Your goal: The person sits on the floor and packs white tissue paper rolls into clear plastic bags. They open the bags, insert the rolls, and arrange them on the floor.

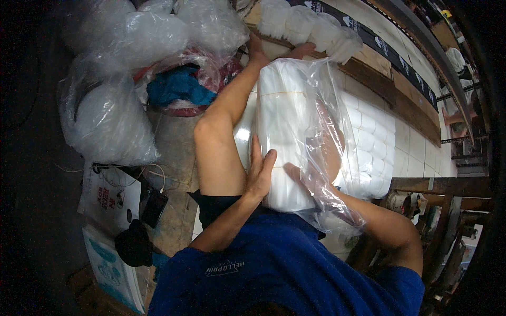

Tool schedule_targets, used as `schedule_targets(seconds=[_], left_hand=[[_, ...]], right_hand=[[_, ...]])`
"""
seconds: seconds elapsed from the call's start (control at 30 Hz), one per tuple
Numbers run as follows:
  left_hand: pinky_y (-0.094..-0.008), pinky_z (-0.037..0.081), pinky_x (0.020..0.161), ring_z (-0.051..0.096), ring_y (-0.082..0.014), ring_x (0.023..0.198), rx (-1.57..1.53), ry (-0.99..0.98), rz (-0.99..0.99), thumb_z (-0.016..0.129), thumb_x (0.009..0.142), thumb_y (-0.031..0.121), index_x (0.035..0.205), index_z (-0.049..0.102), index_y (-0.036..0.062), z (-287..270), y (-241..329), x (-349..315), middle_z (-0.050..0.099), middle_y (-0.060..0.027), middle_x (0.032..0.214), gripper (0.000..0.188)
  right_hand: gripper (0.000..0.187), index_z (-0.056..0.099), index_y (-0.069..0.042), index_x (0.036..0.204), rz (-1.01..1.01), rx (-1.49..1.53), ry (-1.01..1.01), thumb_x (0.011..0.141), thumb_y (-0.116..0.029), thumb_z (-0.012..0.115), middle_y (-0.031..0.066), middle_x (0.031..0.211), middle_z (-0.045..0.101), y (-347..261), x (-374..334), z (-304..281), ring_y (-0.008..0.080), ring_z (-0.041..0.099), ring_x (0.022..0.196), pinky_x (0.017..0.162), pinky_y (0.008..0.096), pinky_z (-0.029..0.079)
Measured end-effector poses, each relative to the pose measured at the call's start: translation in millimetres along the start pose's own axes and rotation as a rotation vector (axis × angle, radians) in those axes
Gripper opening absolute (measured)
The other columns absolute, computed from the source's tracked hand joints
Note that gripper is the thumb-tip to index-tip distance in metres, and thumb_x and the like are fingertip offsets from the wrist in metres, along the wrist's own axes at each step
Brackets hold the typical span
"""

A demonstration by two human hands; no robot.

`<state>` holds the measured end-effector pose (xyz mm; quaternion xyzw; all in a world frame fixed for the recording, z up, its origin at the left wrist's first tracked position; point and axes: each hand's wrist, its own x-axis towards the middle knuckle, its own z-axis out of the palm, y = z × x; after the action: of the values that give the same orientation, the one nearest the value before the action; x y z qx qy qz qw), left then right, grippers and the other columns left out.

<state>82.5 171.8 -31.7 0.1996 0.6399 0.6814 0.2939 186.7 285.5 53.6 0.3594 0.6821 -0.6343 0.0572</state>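
Between my legs stands a tall bundle of white, soft-looking packs [284, 124], with thin tan bands around it. A large clear plastic bag [329, 87] covers it and hangs loose along its right side. My left hand [260, 173] presses on the bundle's near left side, thumb on top and fingers along the edge. Under the loose film, my right hand [307, 179] lies against the near right side, its thumb toward the bundle and its other fingers partly hidden. The bag film drapes over my right forearm. What the packs are, I cannot tell.
Rows of white packs [371, 142] are stacked on the tiles at the right. Translucent packs [300, 26] line the far side beside wooden boards [390, 89]. Filled clear bags [113, 118] and blue cloth [179, 87] lie left. A wooden frame [448, 187] stands right.
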Motion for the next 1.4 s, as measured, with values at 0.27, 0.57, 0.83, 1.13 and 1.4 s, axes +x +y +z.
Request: schedule_targets(seconds=[0.27, 0.57, 0.83, 1.13, 1.4], left_hand=[[-0.0531, 0.013, 0.113, 0.012, -0.0469, 0.139, 0.506, -0.248, 0.484, 0.059, 0.087, 0.045, 0.145, 0.029, 0.0045, 2, 83, -33, 0.017, -0.0328, 0.147, 0.077], [-0.0333, 0.043, 0.076, 0.051, -0.0199, 0.09, 0.899, -0.208, 1.031, 0.057, 0.079, 0.015, 0.124, 0.059, 0.009, 42, 93, -80, 0.049, -0.0055, 0.091, 0.045], [-0.0306, 0.041, 0.058, 0.05, -0.0156, 0.066, 0.543, -0.215, 1.194, 0.063, 0.067, 0.017, 0.105, 0.065, 0.0014, 46, 109, -68, 0.046, 0.0, 0.07, 0.042], [-0.0287, 0.045, 0.058, 0.053, -0.0152, 0.063, 0.476, -0.186, 1.317, 0.069, 0.062, 0.019, 0.096, 0.065, -0.0034, 65, 117, -64, 0.048, -0.0008, 0.068, 0.041], [-0.0295, 0.046, 0.058, 0.054, -0.0174, 0.063, 0.422, -0.264, 1.287, 0.068, 0.072, 0.016, 0.09, 0.064, -0.0056, 63, 114, -64, 0.051, -0.0048, 0.068, 0.029]], right_hand=[[0.069, 0.038, 0.003, 0.137, 0.003, 0.137, -0.012, 0.088, -0.041, 0.06, 0.0306, 0.137, 0.036, 15, -11, 12, 0.0396, 0.039, 0.127, 0.107, 0.044, 0.033], [0.066, 0.038, 0.001, 0.137, -0.308, -0.542, 0.229, 0.089, -0.041, 0.058, 0.0296, 0.139, 0.035, 21, -8, -9, 0.039, 0.038, 0.129, 0.107, 0.0441, 0.033], [0.062, 0.036, -0.006, 0.139, -1.118, -1.482, -0.376, 0.087, -0.034, 0.052, 0.0244, 0.143, 0.034, -38, -6, -43, 0.0413, 0.035, 0.132, 0.111, 0.0491, 0.028], [0.043, 0.047, -0.009, 0.124, -1.33, -1.673, -0.486, 0.084, -0.025, 0.047, 0.0163, 0.137, 0.044, -4, 10, 10, 0.0327, 0.037, 0.132, 0.112, 0.0539, 0.024], [0.036, 0.054, -0.008, 0.116, -1.157, -1.557, -0.084, 0.084, -0.022, 0.048, 0.0096, 0.135, 0.047, 0, 4, 37, 0.0258, 0.04, 0.129, 0.11, 0.0538, 0.025]])
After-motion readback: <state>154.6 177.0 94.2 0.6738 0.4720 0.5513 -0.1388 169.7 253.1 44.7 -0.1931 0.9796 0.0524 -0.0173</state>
